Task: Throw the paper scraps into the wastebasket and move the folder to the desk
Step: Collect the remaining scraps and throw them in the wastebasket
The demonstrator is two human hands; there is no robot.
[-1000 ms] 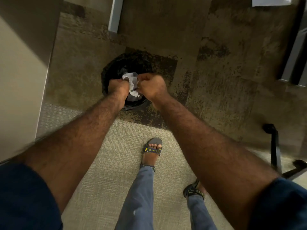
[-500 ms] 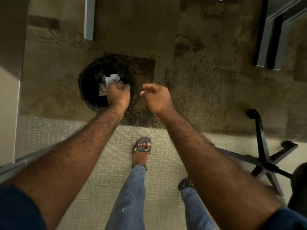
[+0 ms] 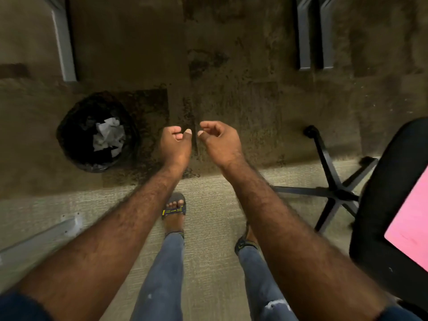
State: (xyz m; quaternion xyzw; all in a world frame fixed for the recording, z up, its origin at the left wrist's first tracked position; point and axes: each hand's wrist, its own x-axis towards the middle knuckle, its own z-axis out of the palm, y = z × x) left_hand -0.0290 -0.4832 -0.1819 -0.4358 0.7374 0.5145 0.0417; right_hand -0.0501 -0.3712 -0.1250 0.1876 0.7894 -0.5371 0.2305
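Head view, looking down at the floor. The round black wastebasket with a dark liner point(image 3: 97, 133) stands on the dark mottled carpet point(image 3: 231, 89), and the crumpled white paper scraps point(image 3: 108, 136) lie inside it, below its rim. Both hands hang in the air to the right of the wastebasket, near each other but not touching: the left hand point(image 3: 175, 144) has its fingers curled in with nothing between them, and the right hand point(image 3: 218, 141) has its fingers loosely bent and likewise holds nothing. Farther right of the wastebasket stands a black swivel office chair point(image 3: 382, 205) on a five-spoke base, and a flat pink folder point(image 3: 411, 224) lies on its seat, cut off by the edge of the view. No desk top is visible; only grey metal legs point(image 3: 63, 42) show beyond the wastebasket. The scrap step appears complete, so the remaining step is judged to be the folder. Risks: the chair base spreads toward the feet in dark sandals point(image 3: 174, 208), and a step toward the seat may catch a spoke and trip the person or roll the chair away. A thin folder taken by one corner may sag or slide off the seat, and any loose contents, which cannot be confirmed here, may spill. A backward step may knock over the wastebasket.
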